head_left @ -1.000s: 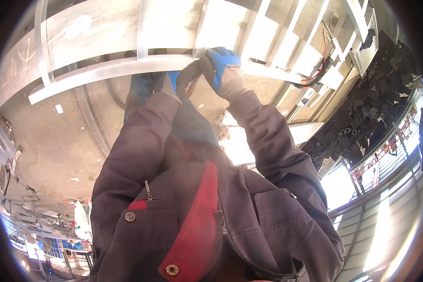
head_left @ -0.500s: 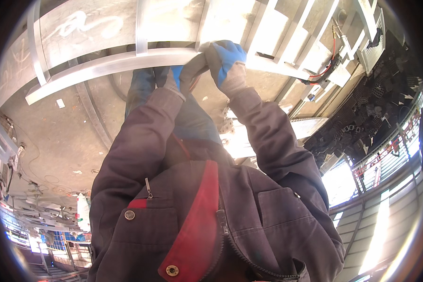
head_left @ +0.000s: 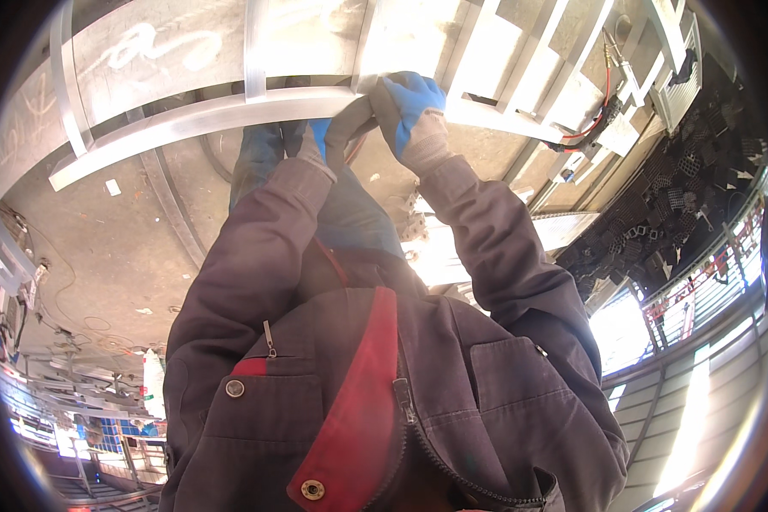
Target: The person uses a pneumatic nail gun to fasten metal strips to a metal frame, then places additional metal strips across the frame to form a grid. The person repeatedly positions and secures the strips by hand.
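Note:
My right hand point(head_left: 411, 104), in a blue and grey work glove, is bent over a long silvery metal rail point(head_left: 205, 117), with its fingers curled down at the rail's edge. My left hand point(head_left: 322, 136), in a matching glove, is lower and just left of it. Its grey fingers curl up toward the rail and meet the right glove. What lies between the two gloves is hidden. The rail belongs to a ladder-like metal frame, with crossbars such as this upright bar point(head_left: 255, 51) running away from me.
A pale, chalk-marked surface point(head_left: 158, 55) shows behind the bars. At the right lie a tool with a red hose point(head_left: 608, 111) and a dark heap of small pieces point(head_left: 657, 205). The floor point(head_left: 102, 247) carries a metal strip point(head_left: 169, 192), cables and scraps. My trouser legs point(head_left: 350, 213) are below the rail.
Both gloved hands keep almost the same place at the rail. Only a very slight shift of the whole view and of the sleeves shows.

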The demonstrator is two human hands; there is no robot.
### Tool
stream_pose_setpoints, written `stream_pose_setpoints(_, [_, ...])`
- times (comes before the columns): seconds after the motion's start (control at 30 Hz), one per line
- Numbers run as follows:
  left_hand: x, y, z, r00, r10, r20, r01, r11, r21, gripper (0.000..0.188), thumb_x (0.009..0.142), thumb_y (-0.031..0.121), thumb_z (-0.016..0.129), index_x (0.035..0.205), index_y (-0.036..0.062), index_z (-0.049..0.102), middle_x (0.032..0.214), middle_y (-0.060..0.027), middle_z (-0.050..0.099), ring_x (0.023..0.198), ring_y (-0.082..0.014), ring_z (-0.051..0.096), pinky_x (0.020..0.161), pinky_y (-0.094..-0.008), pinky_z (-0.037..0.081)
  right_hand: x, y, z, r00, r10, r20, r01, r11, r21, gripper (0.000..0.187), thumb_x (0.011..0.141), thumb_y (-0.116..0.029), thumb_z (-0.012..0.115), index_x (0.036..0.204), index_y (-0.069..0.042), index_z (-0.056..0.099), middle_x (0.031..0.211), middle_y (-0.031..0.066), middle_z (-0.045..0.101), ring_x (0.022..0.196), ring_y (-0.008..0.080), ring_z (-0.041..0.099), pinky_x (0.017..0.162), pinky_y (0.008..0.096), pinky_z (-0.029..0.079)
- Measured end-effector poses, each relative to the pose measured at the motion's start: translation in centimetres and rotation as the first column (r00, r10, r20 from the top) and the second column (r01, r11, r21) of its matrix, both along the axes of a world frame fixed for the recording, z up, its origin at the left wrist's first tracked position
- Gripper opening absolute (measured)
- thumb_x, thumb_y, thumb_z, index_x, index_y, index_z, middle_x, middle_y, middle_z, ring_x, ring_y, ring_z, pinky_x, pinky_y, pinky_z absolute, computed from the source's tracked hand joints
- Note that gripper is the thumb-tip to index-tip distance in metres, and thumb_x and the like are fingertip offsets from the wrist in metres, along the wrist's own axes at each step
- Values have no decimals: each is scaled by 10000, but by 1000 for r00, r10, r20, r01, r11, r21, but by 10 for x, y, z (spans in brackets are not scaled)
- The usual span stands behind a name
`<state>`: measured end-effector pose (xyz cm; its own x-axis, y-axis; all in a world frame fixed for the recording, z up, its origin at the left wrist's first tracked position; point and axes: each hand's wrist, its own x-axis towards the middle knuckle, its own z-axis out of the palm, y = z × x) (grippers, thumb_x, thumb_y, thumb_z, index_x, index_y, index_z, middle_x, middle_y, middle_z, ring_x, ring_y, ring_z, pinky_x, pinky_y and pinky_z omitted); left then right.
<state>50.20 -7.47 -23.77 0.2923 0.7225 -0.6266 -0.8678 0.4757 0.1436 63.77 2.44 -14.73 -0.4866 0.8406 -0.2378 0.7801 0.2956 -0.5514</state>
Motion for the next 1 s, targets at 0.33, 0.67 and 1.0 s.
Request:
stream_pose_setpoints(0.33, [-4, 4, 11, 992, -78, -98, 76, 997, -24, 364, 1040, 196, 646, 1346, -1, 637, 1360, -111, 644, 1259, -235, 642, 1088, -393, 548, 5, 2, 1, 998, 54, 38, -54, 998, -20, 231, 955, -236, 640, 1102, -76, 718, 1140, 140, 686, 1034, 400, 620, 909, 503, 480])
stream_pose_setpoints(0.67, [-3, 9, 11, 911, -236, -338, 219, 972, -88, 376, 1102, 208, 470, 1363, -55, 538, 1318, -171, 609, 1201, -282, 633, 1077, -378, 532, -16, 13, 26, 953, 198, 228, -184, 979, -83, 210, 968, -255, 628, 970, -51, 677, 1030, 150, 660, 995, 390, 619, 877, 495, 490])
stream_pose_setpoints(1.0, [6, 17, 12, 946, -192, -262, 112, 949, -293, 360, 1114, 165, 414, 1389, -47, 508, 1313, -171, 603, 1249, -261, 582, 1090, -329, 493, -29, 10, 26, 901, 176, 397, -141, 983, -116, 253, 942, -297, 633, 987, -71, 738, 1088, 103, 684, 1070, 325, 644, 953, 450, 500])
